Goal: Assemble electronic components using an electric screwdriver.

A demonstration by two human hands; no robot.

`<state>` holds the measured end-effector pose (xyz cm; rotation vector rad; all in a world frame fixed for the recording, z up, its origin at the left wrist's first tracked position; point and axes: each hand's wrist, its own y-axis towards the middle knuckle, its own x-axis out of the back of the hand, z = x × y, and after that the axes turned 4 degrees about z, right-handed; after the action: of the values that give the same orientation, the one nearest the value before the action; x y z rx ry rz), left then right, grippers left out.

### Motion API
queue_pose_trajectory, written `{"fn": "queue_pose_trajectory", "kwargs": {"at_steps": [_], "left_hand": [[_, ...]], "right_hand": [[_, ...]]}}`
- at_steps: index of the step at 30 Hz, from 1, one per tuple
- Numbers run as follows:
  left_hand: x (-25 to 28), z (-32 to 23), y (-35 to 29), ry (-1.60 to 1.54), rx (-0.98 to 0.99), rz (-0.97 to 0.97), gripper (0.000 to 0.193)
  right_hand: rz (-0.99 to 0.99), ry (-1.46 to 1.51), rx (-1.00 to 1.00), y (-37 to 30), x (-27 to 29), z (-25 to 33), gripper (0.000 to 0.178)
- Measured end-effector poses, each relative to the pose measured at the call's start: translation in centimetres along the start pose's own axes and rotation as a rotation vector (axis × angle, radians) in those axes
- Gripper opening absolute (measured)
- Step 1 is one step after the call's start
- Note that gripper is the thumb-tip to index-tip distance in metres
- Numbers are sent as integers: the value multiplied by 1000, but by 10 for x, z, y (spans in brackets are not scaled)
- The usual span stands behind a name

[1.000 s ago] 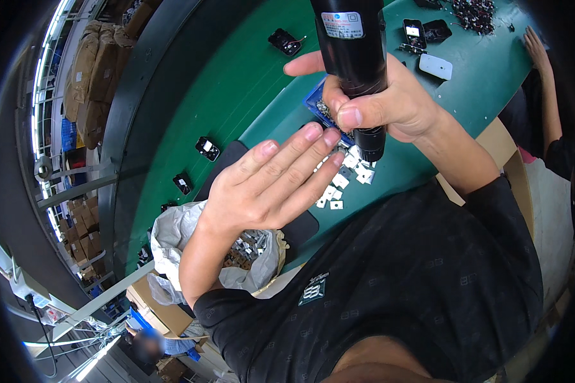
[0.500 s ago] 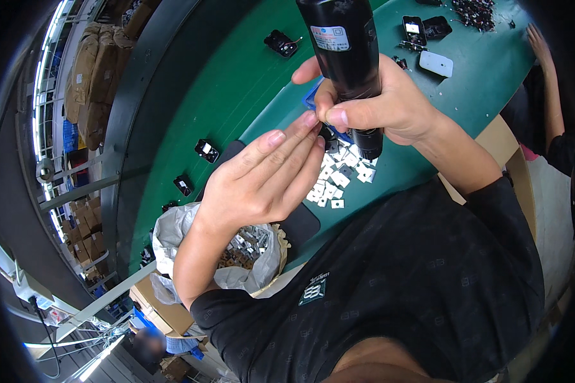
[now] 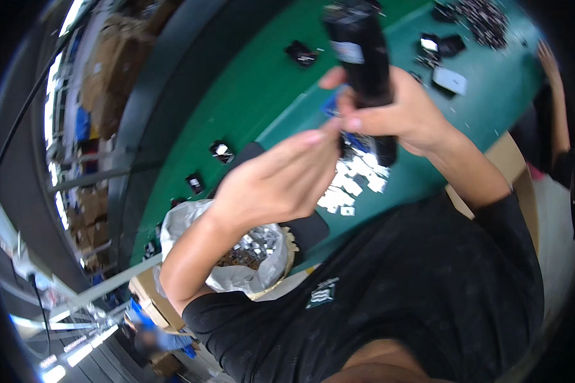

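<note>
While right fingers grip a black tool, its label (pale) blurs.

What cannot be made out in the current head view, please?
In the head view:
Whether the left hand holds anything: blurred where it reaches the right hand.
The label on the black tool: blurred.
The blue tray: mostly hidden behind hands and tool.
Small parts in the bag: blurred, partly covered by the left forearm.
</note>
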<state>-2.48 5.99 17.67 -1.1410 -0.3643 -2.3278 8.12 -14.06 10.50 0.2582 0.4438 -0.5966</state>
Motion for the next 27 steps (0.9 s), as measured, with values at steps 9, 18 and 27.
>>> {"fn": "queue_pose_trajectory", "kwargs": {"at_steps": [9,18,27], "left_hand": [[-1,5,7,51,-84,-13,27],[-1,-6,6,-83,-41,-177,26],[-5,-1,7,9,-30,-154,16]], "right_hand": [[-122,-98,-202,-3,0,2,52],[-48,-61,-196,-12,6,4,53],[159,102,-134,-3,11,7,53]]}}
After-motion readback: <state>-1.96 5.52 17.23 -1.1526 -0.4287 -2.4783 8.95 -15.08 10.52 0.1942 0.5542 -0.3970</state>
